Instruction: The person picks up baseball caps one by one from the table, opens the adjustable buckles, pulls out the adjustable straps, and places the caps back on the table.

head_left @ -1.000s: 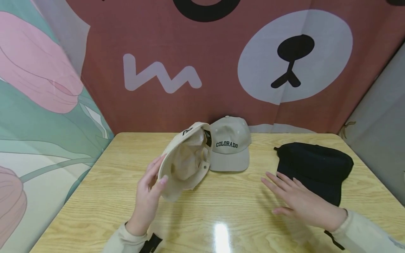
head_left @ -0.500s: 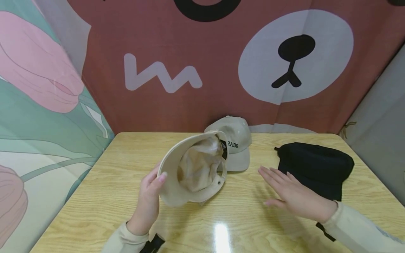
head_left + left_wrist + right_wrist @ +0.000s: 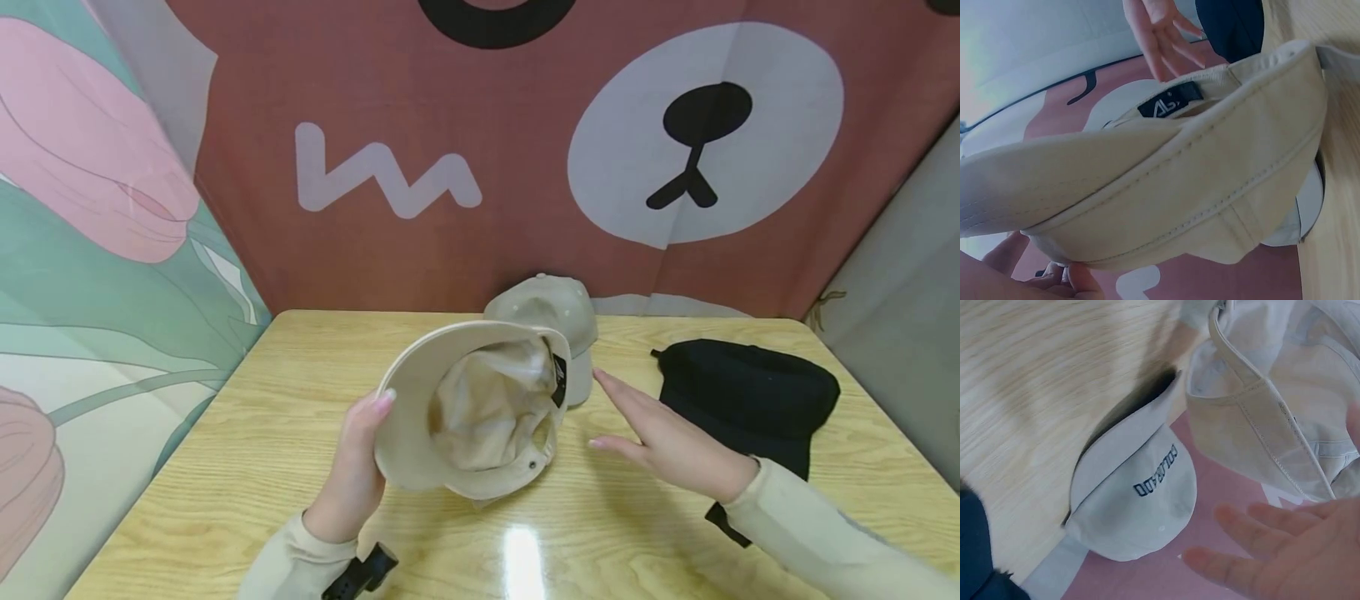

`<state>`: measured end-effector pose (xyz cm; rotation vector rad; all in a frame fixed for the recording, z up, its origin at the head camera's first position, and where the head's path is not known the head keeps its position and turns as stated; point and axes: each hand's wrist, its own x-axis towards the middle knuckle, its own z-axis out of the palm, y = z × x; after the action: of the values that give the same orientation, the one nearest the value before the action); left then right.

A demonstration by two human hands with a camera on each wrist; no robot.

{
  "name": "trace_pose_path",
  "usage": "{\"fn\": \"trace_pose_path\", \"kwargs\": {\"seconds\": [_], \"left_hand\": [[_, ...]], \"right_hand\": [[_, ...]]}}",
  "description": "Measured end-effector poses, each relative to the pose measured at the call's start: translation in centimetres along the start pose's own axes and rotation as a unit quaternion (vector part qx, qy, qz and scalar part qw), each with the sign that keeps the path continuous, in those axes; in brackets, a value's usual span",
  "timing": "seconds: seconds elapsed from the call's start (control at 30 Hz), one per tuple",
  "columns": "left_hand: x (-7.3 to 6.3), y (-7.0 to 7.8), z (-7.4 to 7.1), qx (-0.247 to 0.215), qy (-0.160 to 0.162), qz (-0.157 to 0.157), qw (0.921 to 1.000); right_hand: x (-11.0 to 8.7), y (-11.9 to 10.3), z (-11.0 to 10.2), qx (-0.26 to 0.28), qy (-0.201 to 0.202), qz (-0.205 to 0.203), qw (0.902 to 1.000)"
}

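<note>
In the head view my left hand [image 3: 352, 467] pinches the brim of a cream baseball cap [image 3: 408, 417], thumb on the brim's underside. The cap's hollow inside faces me, with a black label near its back strap. My right hand [image 3: 667, 437] is held above the table with straight fingers and thumb apart, touching nothing, to the right of the cream cap. Behind the held cap is a grey-beige COLORADO cap [image 3: 1141, 494], partly hidden in the head view; its lettering shows in the right wrist view. A black cap [image 3: 742, 392] lies beyond my right hand.
The wooden table [image 3: 225, 483] reaches back to a wall hanging [image 3: 525, 242] with a bear print. A flower-printed cloth [image 3: 112, 317] hangs along the left side. A pale curtain [image 3: 907, 275] bounds the right.
The cream cap has turned so its inside faces me more and has shifted right, covering more of the COLORADO cap. My right hand has moved left toward it.
</note>
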<state>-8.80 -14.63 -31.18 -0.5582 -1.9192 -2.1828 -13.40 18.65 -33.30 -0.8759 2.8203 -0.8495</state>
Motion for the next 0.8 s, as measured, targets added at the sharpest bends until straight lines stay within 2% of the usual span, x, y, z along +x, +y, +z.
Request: {"fn": "trace_pose_path", "kwargs": {"seconds": [0.23,0.53,0.67,0.8], "left_hand": [[0.5,0.1,0.2,-0.005,-0.017,-0.014,0.9997],[0.5,-0.5,0.3,-0.051,0.006,-0.067,0.9964],[0.4,-0.7,0.2,-0.07,0.016,-0.061,0.9955],[0.3,-0.7,0.4,-0.096,0.039,-0.047,0.9935]], "right_hand": [[1.5,-0.5,0.1,0.052,0.041,-0.002,0.9978],[2.6,-0.3,0.7,0.076,0.059,0.002,0.9954],[2.7,-0.3,0.8,0.079,0.061,0.009,0.995],[2.8,-0.2,0.9,0.087,0.065,0.015,0.994]]}}
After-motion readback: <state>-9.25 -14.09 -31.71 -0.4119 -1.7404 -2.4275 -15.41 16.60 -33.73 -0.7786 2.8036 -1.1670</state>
